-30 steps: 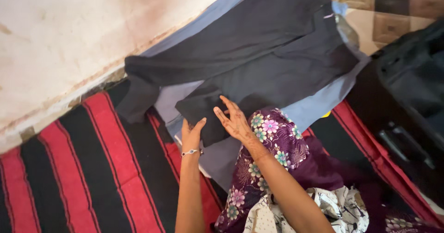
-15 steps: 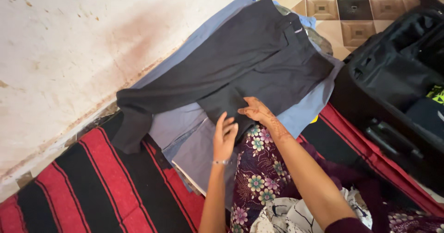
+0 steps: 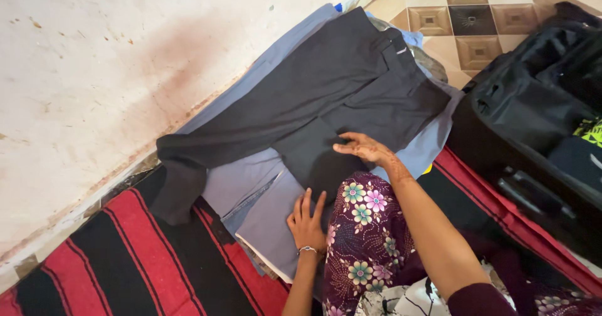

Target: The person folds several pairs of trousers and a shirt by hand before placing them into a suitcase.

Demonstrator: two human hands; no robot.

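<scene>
Head view, looking down at a pile of clothes beside a wall. The dark grey trousers (image 3: 326, 96) serve as the landmark: they lie spread flat on top of the pile, waistband toward the tiled floor (image 3: 467, 21), 1 leg running along the base of the stained wall (image 3: 94, 71) and its cuff drooping onto the red-and-black striped mat (image 3: 125, 259). The other leg is folded back, its end lying near the person's knee.

The right hand (image 3: 362, 147) rests palm down on the folded leg of the trousers, fingers extended and together, open and gripping nothing. The left hand (image 3: 306, 223) lies flat, fingers spread, just below the trousers on the light grey garment (image 3: 263, 215) that sits directly under them; it too is open and holds nothing. A thin bracelet (image 3: 307, 249) circles the left wrist.

Under the trousers, pale blue-grey clothes (image 3: 433, 140) stick out on the side away from the wall. The person's knee, in purple floral cloth (image 3: 367, 228), touches the near edge of the trousers. An open black suitcase (image 3: 539, 121) stands to the right of the trousers, near but apart from them, on the far side of the pile from the wall.
</scene>
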